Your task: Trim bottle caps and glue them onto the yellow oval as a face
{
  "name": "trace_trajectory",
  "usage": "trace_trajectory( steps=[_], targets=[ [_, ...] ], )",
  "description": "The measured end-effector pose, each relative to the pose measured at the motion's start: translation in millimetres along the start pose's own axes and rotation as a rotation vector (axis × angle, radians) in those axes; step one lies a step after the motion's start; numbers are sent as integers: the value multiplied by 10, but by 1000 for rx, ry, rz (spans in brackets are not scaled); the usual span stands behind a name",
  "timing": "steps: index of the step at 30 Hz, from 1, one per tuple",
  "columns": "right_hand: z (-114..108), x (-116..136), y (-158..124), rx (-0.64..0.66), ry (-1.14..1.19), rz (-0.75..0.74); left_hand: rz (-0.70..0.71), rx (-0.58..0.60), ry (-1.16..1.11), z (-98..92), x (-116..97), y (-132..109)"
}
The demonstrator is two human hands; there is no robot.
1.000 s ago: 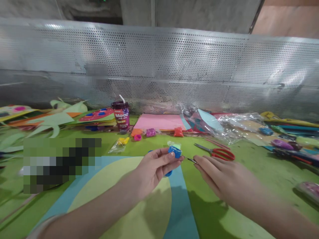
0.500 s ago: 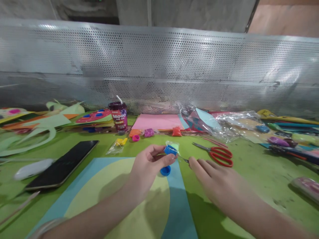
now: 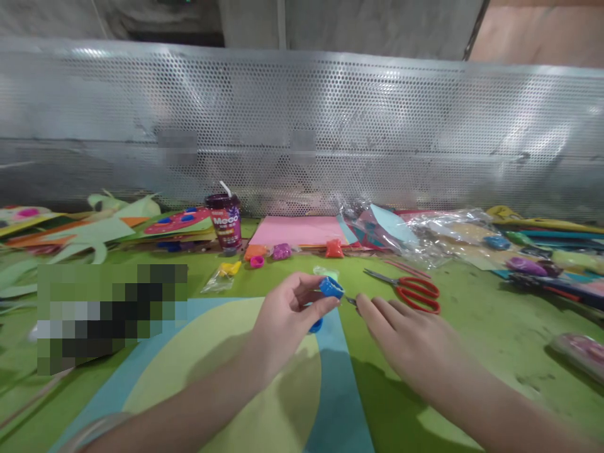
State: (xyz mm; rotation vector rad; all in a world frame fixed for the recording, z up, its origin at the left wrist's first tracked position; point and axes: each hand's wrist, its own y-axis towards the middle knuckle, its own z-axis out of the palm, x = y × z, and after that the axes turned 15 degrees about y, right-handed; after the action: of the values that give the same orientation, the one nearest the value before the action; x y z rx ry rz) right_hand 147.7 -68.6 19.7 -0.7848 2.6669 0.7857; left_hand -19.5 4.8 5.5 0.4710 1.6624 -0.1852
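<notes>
Between the thumb and fingers of my left hand [image 3: 285, 314] is a small blue ring-shaped piece [image 3: 331, 287] with a pale, uneven rim. My right hand [image 3: 406, 336] is closed on a thin metal tool [image 3: 350, 301], whose tip points at the blue piece; its exact kind is hard to make out. Under my left fingers a second small blue round piece [image 3: 316, 326] is partly hidden, lying at the edge of a yellow-green paper disc [image 3: 226, 358] on a blue sheet [image 3: 342, 390]. Just behind the hands lies a clear packet [image 3: 325, 272] with something pale green inside.
Red-handled scissors [image 3: 418, 293] lie beyond my right hand. Small clay lumps, orange, purple [image 3: 282, 251] and red [image 3: 335, 248], sit before pink paper [image 3: 297, 230]. A drink cup [image 3: 224, 221] with a straw stands behind. Perforated metal [image 3: 302, 126] closes off the table's back.
My left hand has turned the blue piece so its opening faces more toward my right hand, and shifted it slightly right. The tool tip stays close to it. The left-side phone area is now pixelated.
</notes>
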Motion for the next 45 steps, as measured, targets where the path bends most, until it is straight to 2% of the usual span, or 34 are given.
trace_trajectory(
  steps=[7,11,21,25,32,35,41,45],
  targets=[
    [-35,101,-2,-19,2,64,9,-60,33,76,-19,-36],
    [-3,136,0,-26,-3,104,29,-40,68,79,-33,-70],
    [10,134,-7,-12,28,92,37,-9,102,67,-45,-126],
    [21,123,-5,11,27,76,35,-4,98,69,-55,-141],
    [3,111,2,-26,11,92,13,38,31,59,-70,-91],
    [-6,126,-1,-3,10,111,20,66,45,66,-48,-59],
    [-8,170,9,118,56,176,23,-13,258,84,-37,-34],
    [-10,172,19,160,85,213,-3,-34,282,73,-20,-36]
  ],
)
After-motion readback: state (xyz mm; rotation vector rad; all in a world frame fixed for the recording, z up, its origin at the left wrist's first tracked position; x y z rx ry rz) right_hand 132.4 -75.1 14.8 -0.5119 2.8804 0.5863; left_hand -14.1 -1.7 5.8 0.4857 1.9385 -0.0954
